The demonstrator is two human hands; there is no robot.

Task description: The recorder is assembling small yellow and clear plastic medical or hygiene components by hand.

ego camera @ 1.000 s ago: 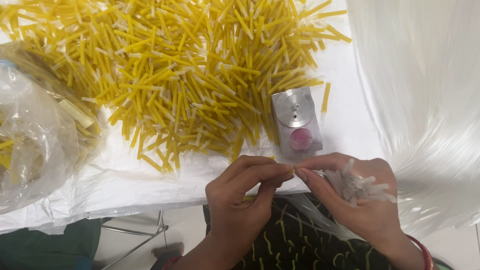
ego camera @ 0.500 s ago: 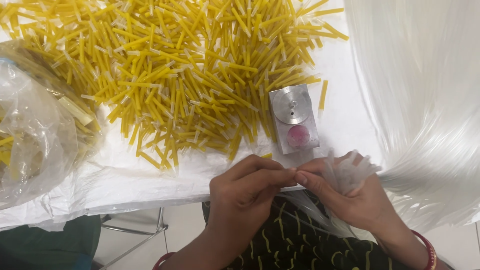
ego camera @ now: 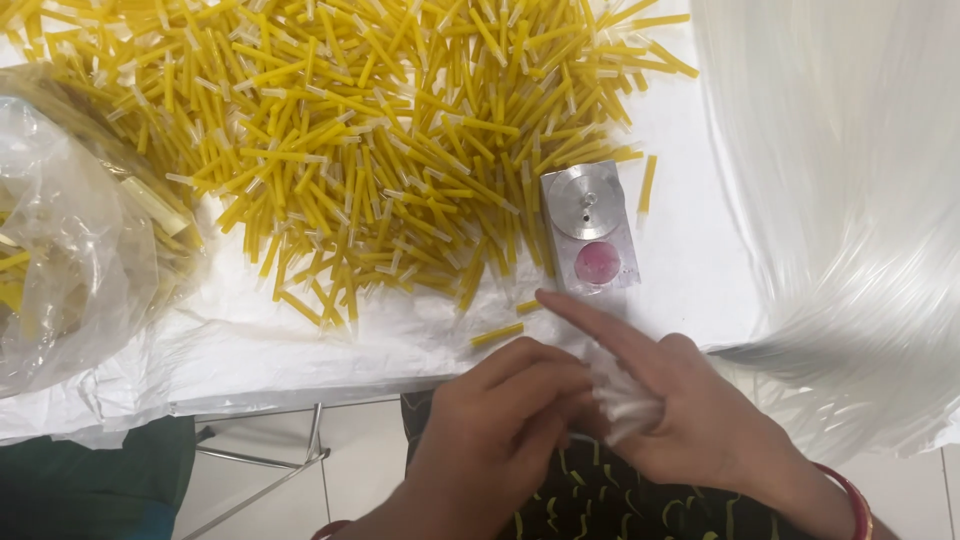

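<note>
A big heap of short yellow tubes (ego camera: 380, 150) covers a white sheet on the table. A small metal block (ego camera: 590, 240) with a round steel disc and a pink disc lies at the heap's right edge. My right hand (ego camera: 680, 410) holds a bunch of thin clear fibres in its palm, and its forefinger stretches out towards the block's near edge. My left hand (ego camera: 500, 430) sits just left of it with fingers curled at the fibre bunch. Two loose yellow tubes (ego camera: 498, 334) lie just in front of the hands.
A clear plastic bag (ego camera: 70, 250) with more yellow tubes lies at the left. A broad sheaf of long clear fibres (ego camera: 850, 200) fills the right side. Below the table edge I see a metal frame (ego camera: 270, 460), floor tiles and a dark patterned garment.
Both hands were pinched together just below the metal block. They have dropped lower, and my right forefinger now points out towards the block.
</note>
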